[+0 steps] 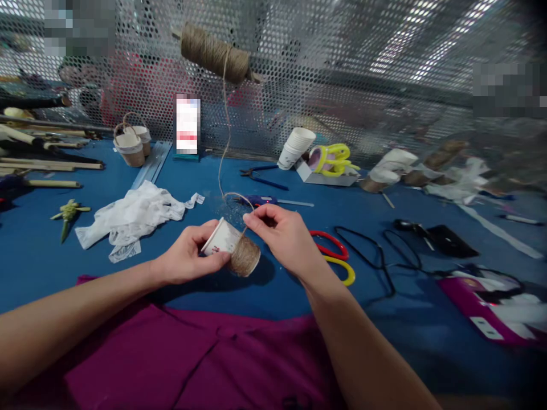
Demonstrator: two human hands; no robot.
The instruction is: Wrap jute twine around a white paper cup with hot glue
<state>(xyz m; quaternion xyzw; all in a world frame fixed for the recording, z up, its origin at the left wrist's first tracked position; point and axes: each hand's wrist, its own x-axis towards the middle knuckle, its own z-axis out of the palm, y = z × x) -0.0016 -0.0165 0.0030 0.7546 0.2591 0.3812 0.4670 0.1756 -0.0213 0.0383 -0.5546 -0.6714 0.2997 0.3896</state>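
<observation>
My left hand (190, 256) is closed around a white paper cup (222, 239) lying on its side, its lower part wound with brown twine (245, 256). My right hand (286, 236) pinches the twine strand just above the cup. That strand (224, 148) rises to a twine spool (215, 54) hanging on the perforated metal screen. Both hands hover over the blue table (43, 250), right in front of me.
White lace cloth (132, 219) lies to the left. A glue gun (265, 200), pliers (260, 173), stacked cups (296, 148), yellow scissors (335, 159) and finished twine cups (130, 145) sit behind. Red and yellow scissors (335, 256) and a black cable (376, 256) lie right.
</observation>
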